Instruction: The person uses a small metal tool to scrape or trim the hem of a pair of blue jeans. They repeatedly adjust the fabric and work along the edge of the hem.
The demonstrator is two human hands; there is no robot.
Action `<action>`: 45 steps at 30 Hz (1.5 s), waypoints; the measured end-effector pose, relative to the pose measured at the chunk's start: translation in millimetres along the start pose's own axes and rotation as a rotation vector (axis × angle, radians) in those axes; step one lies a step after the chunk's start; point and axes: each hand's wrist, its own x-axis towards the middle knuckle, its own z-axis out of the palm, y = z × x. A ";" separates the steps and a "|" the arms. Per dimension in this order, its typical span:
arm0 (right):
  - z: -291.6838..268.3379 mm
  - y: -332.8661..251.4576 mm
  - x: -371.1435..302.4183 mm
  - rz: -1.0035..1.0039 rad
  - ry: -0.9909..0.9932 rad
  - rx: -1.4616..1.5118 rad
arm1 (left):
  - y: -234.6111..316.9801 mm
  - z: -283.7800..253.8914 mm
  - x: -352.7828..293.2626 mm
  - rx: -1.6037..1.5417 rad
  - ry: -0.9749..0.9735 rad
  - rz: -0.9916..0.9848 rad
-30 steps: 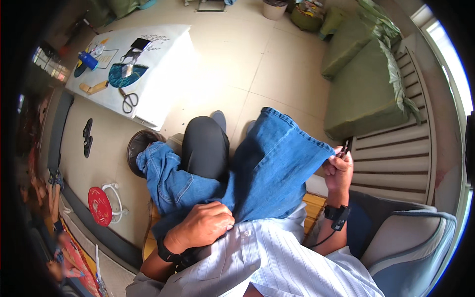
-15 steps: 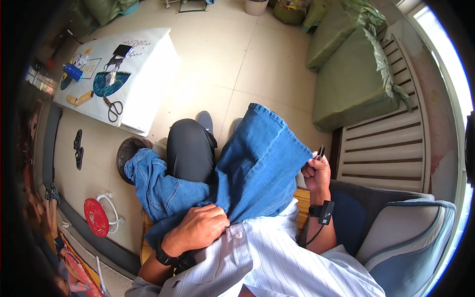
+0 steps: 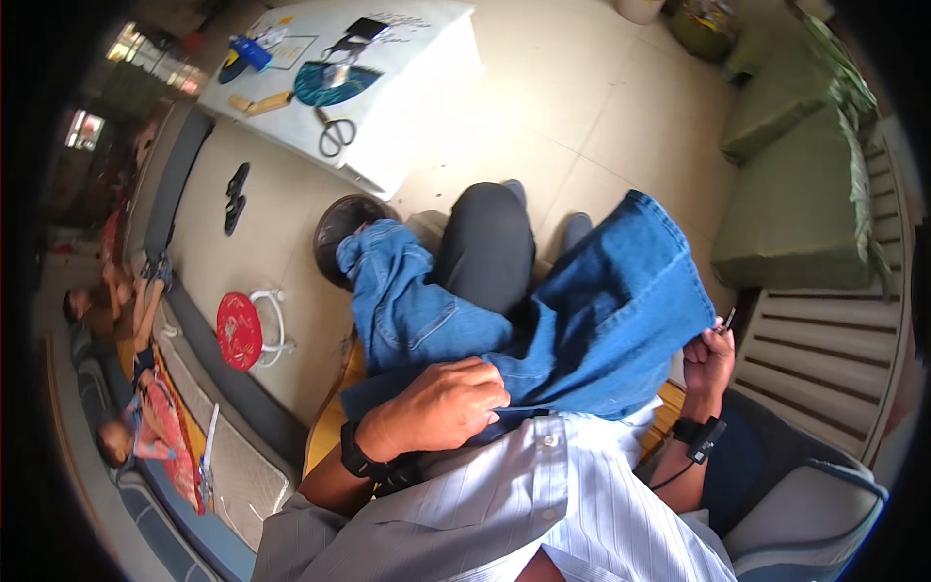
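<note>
A pair of blue jeans lies across my lap, one wide leg spread toward the right and the rest bunched over my dark-trousered knee. My right hand is closed at the hem on the right edge, with a small dark pointed tool sticking up from the fingers. Its kind is too small to tell. My left hand rests on the denim close to my shirt, its fingers curled together. Whatever is between those fingertips is hidden.
A white-covered table holds scissors and a blue object. Beside my knee stands a dark bin; a red-topped stool is at left. Two people sit on the left sofa. Green-covered items are by a slatted bench.
The view has swung, so everything sits further right and more of the left sofa shows. My left hand has lifted slightly from the cloth; my right hand stays at the hem.
</note>
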 end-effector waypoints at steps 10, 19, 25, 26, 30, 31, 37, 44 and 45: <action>-26.0 -41.3 3.1 -0.118 0.082 0.059 | -25.1 -48.7 -35.9 -0.060 0.326 -0.304; -51.2 -66.6 -2.1 -0.237 0.204 0.153 | -23.5 -35.8 -38.3 -0.159 -0.024 -0.295; -25.8 -70.6 2.6 -0.277 0.159 0.098 | -20.9 -23.5 -45.2 -0.097 0.034 -0.309; -24.9 -72.5 1.3 -0.279 0.146 0.098 | -19.0 -26.1 -47.4 -0.138 0.079 -0.258; -20.8 -83.6 -4.6 -0.294 0.149 0.104 | -5.9 -43.9 -55.0 -0.261 0.372 -0.133; -8.0 -89.2 -5.7 -0.299 0.122 0.114 | -6.5 -48.3 -59.0 -0.295 0.464 -0.133; 75.6 -148.6 0.8 -0.439 -0.085 -0.057 | -30.7 -104.5 -39.4 -0.332 0.657 -0.288; 138.2 -172.1 54.8 -0.474 -0.101 -0.180 | -82.6 -139.3 10.1 -0.467 0.585 -0.283; 138.3 -170.2 61.4 -0.464 -0.094 -0.175 | -85.9 -139.6 11.1 -0.476 0.585 -0.281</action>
